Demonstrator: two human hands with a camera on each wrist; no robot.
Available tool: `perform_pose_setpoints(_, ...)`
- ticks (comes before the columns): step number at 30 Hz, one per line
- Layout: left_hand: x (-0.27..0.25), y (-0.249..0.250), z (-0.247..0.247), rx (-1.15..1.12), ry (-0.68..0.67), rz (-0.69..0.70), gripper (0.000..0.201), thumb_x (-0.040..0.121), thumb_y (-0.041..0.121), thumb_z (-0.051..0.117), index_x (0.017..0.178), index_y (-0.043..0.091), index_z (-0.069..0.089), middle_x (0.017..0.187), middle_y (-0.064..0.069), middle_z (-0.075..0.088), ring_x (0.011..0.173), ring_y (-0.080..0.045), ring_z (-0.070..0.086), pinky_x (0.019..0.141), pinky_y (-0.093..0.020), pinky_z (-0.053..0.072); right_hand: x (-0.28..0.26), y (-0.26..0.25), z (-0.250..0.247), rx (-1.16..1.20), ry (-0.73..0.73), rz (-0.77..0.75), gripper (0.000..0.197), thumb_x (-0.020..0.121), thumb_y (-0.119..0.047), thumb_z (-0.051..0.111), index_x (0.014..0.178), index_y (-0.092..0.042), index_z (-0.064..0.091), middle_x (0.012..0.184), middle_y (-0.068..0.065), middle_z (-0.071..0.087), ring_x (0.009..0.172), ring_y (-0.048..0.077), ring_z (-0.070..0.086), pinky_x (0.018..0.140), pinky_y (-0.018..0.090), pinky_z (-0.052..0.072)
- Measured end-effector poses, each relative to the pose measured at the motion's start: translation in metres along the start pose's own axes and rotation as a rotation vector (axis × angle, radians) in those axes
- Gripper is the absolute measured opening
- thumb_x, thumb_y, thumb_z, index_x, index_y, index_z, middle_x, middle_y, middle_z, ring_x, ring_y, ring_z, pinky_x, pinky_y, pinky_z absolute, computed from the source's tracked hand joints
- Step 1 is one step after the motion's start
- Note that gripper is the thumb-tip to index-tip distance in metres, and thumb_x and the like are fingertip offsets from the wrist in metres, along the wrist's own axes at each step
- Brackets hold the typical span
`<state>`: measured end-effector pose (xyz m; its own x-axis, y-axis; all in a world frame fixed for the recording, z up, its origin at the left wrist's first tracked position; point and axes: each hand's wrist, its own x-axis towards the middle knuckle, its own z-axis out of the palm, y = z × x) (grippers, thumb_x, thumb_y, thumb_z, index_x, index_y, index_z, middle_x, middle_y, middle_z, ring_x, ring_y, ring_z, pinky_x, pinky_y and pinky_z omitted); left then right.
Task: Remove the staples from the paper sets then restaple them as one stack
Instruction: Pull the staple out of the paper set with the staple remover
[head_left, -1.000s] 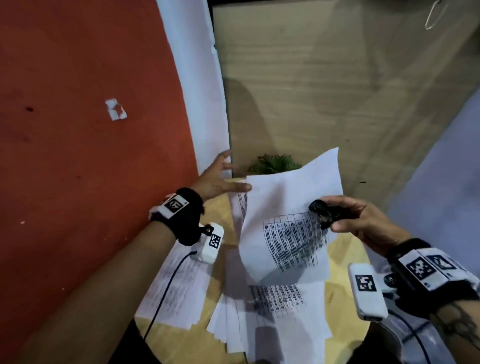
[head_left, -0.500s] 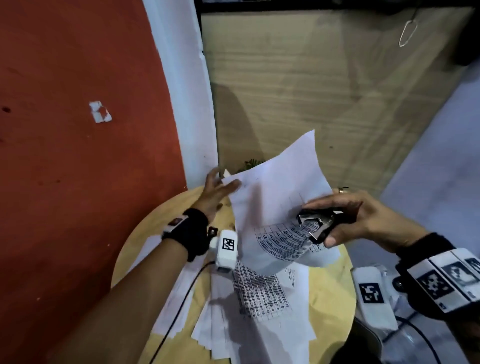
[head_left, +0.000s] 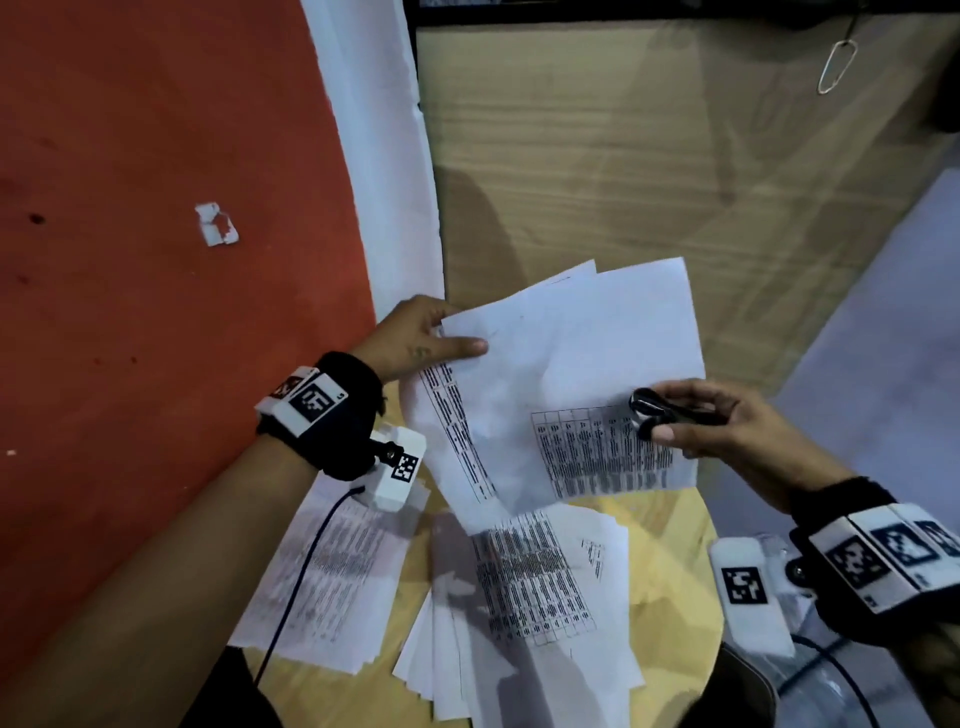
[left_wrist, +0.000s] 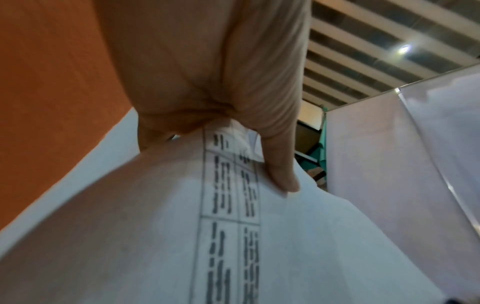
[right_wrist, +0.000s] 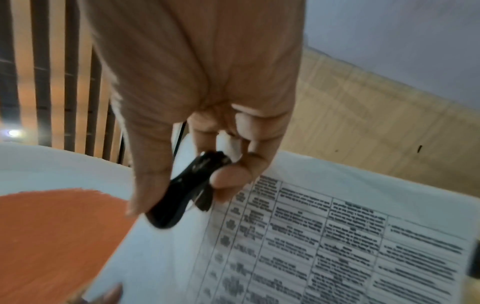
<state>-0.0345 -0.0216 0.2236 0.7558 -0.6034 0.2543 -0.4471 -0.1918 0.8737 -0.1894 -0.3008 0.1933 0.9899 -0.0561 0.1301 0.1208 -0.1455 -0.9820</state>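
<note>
My left hand pinches the top left corner of a set of printed sheets, held up above the round yellow table; thumb on top, fingers behind. The left wrist view shows the thumb pressed on the paper. A black staple remover is gripped in my right hand over the sheets' right side. In the right wrist view the staple remover sits between thumb and fingers of my right hand, just above the printed table on the sheet.
More printed sheets lie fanned out on the table, with another pile at its left edge. An orange wall stands left, a wooden panel behind. A white scrap sticks on the wall.
The held sheets have spread apart and lie flatter, and my left hand now pinches their corner instead of only touching it. My right hand with the staple remover has shifted slightly right.
</note>
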Motion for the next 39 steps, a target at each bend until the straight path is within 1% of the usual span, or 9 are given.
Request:
perform_pose_setpoints(4,-0.001,0.021,-0.008,0.083,0.034,0.048,0.024,0.065,0.03,0.075,0.088,0.026,0.072,0.081,0.015,0.073,0.076,-0.001,0.067,0.078,-0.026,0.053,0.01,0.015,0.016,0.019,0.328,-0.033,0.035,0.068,-0.012,0.079,0.097,-0.019,0.061,0.089,-0.005,0.07,0.075,0.002,0.062,0.059,0.013,0.043)
perform_pose_setpoints(8,-0.006,0.036,-0.012,0.192,0.054,0.092,0.023,0.061,0.038,0.071,0.084,0.038,0.074,0.078,0.029,0.069,0.075,0.007,0.063,0.081,-0.025,0.051,0.018,0.006,0.033,-0.097,0.597,-0.306,0.044,0.057,-0.027,0.082,0.095,-0.027,0.058,0.111,0.018,0.061,0.09,0.009,0.063,0.081,0.022,0.051)
perform_pose_setpoints(10,-0.01,0.043,-0.013,0.18,0.043,0.106,0.016,0.067,0.025,0.077,0.077,0.037,0.074,0.073,0.025,0.07,0.069,0.008,0.062,0.074,-0.021,0.051,0.018,-0.01,0.047,-0.259,0.562,-0.437,0.044,0.056,-0.026,0.079,0.094,-0.03,0.056,0.103,0.01,0.063,0.094,0.017,0.062,0.087,0.028,0.05)
perform_pose_setpoints(13,-0.017,0.056,-0.014,0.168,0.021,0.125,0.015,0.07,0.018,0.077,0.076,0.032,0.073,0.07,0.02,0.071,0.064,0.007,0.062,0.066,-0.016,0.051,0.014,-0.04,0.071,-0.516,0.464,-0.678,0.042,0.059,-0.013,0.076,0.096,-0.019,0.058,0.093,-0.003,0.058,0.086,0.008,0.054,0.079,0.01,0.042)
perform_pose_setpoints(16,-0.024,0.072,-0.014,0.214,0.011,0.12,0.008,0.067,0.027,0.075,0.061,0.032,0.072,0.063,0.018,0.068,0.058,0.008,0.057,0.056,-0.011,0.044,0.008,-0.061,0.091,-0.724,0.404,-0.801,0.035,0.061,-0.016,0.073,0.094,-0.008,0.064,0.092,0.004,0.059,0.08,0.013,0.054,0.073,0.024,0.046)
perform_pose_setpoints(23,-0.036,0.091,-0.012,0.296,0.006,0.176,0.045,0.06,0.048,0.073,0.069,0.004,0.069,0.064,-0.013,0.062,0.06,-0.01,0.051,0.058,-0.027,0.039,0.001,-0.082,0.107,-0.737,0.357,-0.903,0.04,0.065,-0.016,0.07,0.105,-0.009,0.067,0.102,0.008,0.06,0.086,0.02,0.061,0.064,0.039,0.054)
perform_pose_setpoints(26,-0.041,0.097,-0.009,0.294,0.008,0.167,0.044,0.061,0.042,0.076,0.065,0.0,0.065,0.061,-0.008,0.054,0.057,-0.011,0.045,0.055,-0.027,0.034,-0.001,-0.084,0.108,-0.78,0.321,-0.943,0.043,0.065,-0.013,0.07,0.108,-0.008,0.067,0.105,0.011,0.061,0.085,0.02,0.061,0.054,0.039,0.054)
perform_pose_setpoints(32,-0.048,0.106,-0.003,0.247,-0.009,0.159,0.027,0.061,0.032,0.08,0.072,0.008,0.074,0.072,-0.016,0.07,0.065,-0.009,0.054,0.062,-0.029,0.042,-0.006,-0.09,0.105,-0.838,0.287,-0.98,0.043,0.067,-0.013,0.07,0.11,-0.007,0.067,0.106,0.011,0.062,0.08,0.027,0.063,0.05,0.041,0.053)
perform_pose_setpoints(39,-0.047,0.107,-0.004,0.28,0.006,0.16,0.035,0.059,0.032,0.077,0.078,0.003,0.073,0.084,-0.031,0.067,0.07,-0.016,0.057,0.068,-0.05,0.052,-0.003,-0.093,0.103,-0.871,0.265,-0.982,0.039,0.069,-0.014,0.07,0.108,-0.008,0.068,0.106,0.011,0.064,0.078,0.032,0.065,0.054,0.043,0.054)
